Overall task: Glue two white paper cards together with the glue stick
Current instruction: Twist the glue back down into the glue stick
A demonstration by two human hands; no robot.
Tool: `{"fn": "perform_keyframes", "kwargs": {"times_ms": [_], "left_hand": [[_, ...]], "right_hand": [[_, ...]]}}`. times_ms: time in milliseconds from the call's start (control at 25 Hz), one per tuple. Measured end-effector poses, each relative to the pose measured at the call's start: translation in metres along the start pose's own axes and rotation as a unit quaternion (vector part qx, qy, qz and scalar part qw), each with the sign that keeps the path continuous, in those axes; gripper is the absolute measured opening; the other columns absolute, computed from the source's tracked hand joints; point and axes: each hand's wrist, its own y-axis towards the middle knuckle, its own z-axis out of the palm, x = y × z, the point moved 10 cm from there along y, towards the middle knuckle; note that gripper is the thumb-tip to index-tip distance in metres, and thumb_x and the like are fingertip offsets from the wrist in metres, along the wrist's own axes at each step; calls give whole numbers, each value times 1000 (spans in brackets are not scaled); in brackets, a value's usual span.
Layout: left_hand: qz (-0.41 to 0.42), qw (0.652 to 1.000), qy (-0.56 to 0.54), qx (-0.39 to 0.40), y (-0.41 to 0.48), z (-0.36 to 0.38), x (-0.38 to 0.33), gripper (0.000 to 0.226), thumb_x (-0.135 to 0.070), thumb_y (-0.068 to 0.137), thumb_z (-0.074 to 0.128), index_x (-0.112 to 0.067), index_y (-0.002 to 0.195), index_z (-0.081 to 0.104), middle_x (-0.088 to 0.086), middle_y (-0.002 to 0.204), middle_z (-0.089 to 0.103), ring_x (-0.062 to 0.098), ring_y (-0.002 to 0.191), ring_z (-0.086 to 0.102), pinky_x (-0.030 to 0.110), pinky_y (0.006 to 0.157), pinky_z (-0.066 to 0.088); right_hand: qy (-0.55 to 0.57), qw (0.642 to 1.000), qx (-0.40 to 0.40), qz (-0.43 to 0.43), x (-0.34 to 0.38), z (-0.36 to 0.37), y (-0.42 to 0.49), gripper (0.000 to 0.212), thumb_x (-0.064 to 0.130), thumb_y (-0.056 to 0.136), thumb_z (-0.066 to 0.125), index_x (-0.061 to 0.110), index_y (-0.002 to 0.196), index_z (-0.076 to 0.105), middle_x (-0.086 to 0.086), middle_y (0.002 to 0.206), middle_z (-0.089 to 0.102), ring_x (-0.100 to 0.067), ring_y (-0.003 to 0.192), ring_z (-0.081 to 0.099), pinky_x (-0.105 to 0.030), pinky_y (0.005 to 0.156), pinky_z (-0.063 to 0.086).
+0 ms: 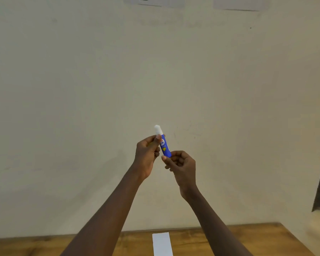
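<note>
Glue stick [163, 145] held up in front of the pale wall [81, 80], well above the desk [248, 241]; long axis near upright, white end tipped up and slightly left, blue barrel running down to the right. Left hand [146, 154] closed in a grip around the upper barrel; right hand [181, 166] pinching the bottom end. White paper card [162, 243] flat on the desk below, between the forearms.

Single head-worn wide-angle view, facing forward at a plain wall [155, 71]; the bench [229, 241] edge sits low in frame.
</note>
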Motion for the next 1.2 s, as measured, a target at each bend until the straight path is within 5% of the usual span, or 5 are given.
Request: {"fn": "perform_keyframes", "kwargs": {"times_ms": [320,560,880,1040,1200], "left_hand": [[-1,1000,-28,8,-2,9,-4,23,-23,92,44,-17,84,66,-1,80,62,16,71,42,25,65,40],[7,1000,-25,-3,1,12,-10,21,-20,92,45,-16,83,64,3,78,59,15,68,50,23,62,47],[16,999,-43,-18,6,3,-13,23,-20,91,46,-17,79,65,-1,78,62,14,72,44,25,67,41],[25,999,-37,-10,5,4,-15,24,-19,91,47,-16,74,64,-7,68,66,13,63,36,22,62,37],[26,999,-29,-6,3,7,-15,22,-19,91,46,-20,83,66,8,75,44,13,65,35,23,63,38]], "right_hand": [[201,950,58,233,-31,26,-7,48,44,91,38,6,76,64,0,47,60,-9,39,52,-18,42,46],[378,905,-26,192,-26,26,-6,13,13,83,58,2,86,63,-10,73,70,-13,58,69,-17,52,56],[337,904,-42,261,-31,23,-4,23,21,86,55,0,84,63,-8,57,62,-7,38,56,-13,40,49],[283,906,36,313,-35,35,-16,58,51,85,41,1,72,65,-5,49,64,-10,39,56,-16,39,47],[406,868,9,287,-25,39,-11,27,27,87,51,1,87,59,-2,48,63,-6,36,55,-12,36,46]]}}
